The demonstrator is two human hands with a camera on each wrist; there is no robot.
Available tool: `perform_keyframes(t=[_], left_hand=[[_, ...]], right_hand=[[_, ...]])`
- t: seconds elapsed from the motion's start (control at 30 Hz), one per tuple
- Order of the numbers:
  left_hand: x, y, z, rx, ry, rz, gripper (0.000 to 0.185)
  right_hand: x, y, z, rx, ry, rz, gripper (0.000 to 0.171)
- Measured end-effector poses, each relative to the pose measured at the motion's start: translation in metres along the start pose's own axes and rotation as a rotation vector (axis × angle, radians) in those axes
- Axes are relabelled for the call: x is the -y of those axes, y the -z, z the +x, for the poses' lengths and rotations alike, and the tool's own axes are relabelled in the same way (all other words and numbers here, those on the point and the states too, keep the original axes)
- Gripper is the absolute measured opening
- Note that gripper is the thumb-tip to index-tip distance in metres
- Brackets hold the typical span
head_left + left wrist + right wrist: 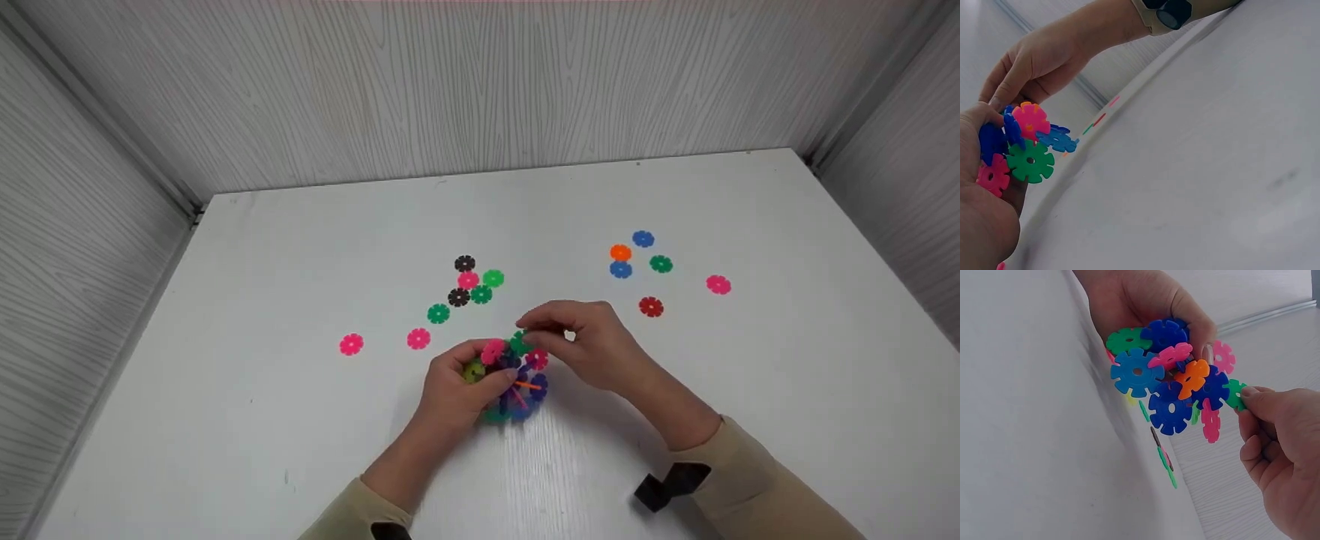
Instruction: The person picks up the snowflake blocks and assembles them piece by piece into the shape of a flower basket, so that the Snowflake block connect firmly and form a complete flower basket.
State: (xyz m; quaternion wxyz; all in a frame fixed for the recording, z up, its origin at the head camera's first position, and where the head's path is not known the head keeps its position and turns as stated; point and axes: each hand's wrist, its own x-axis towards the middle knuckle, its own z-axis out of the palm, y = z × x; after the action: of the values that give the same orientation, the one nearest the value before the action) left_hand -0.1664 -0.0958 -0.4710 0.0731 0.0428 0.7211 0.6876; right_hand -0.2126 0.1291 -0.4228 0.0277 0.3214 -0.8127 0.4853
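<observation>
Here, the left hand (457, 386) grips the snowflake-disc cluster (510, 379) just above the white table (300, 420) while the right hand (592, 341) pinches a green disc (1234, 395) at its edge, so a skewed push could likely pop joined discs loose.

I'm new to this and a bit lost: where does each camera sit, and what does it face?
Head: on the head, looking down at the white table; left hand, right hand and sleeves show.
Left wrist: low, facing the cluster of colourful plastic snowflake discs; both hands show.
Right wrist: faces that cluster in the left hand; right fingers pinch a green disc.
All share the cluster.
</observation>
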Motion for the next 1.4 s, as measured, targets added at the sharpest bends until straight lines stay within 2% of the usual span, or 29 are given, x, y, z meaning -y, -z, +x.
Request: perform_keyframes(t=[0.33,0.63,0.8,0.9,1.03,1.13,1.27,1.4], left_hand=[[0.0,0.0,-0.001,0.01,0.002,-0.003,0.036],[-0.002,-0.001,-0.003,-0.018,-0.028,-0.01,0.035],[-0.009,0.004,-0.003,-0.087,0.004,0.022,0.035],[-0.018,0.013,-0.002,-0.16,0.042,0.055,0.036],[-0.037,0.03,-0.001,-0.235,0.057,0.055,0.037],[-0.05,0.044,-0.001,-0.249,0.042,0.031,0.038],[-0.062,0.063,-0.001,-0.261,-0.004,0.01,0.036],[-0.07,0.082,-0.003,-0.293,-0.046,-0.036,0.035]], right_hand=[[-0.002,-0.003,-0.001,0.009,0.035,0.013,0.016],[-0.003,-0.004,-0.001,0.026,-0.005,0.025,0.018],[-0.01,0.001,0.001,-0.025,-0.087,0.05,0.024],[-0.02,0.001,0.006,-0.025,-0.167,0.09,0.024],[-0.03,-0.003,0.015,0.091,-0.262,0.103,0.026],[-0.031,-0.013,0.022,0.198,-0.298,0.088,0.026],[-0.027,-0.031,0.029,0.308,-0.315,0.07,0.025],[-0.021,-0.047,0.037,0.367,-0.297,0.047,0.03]])
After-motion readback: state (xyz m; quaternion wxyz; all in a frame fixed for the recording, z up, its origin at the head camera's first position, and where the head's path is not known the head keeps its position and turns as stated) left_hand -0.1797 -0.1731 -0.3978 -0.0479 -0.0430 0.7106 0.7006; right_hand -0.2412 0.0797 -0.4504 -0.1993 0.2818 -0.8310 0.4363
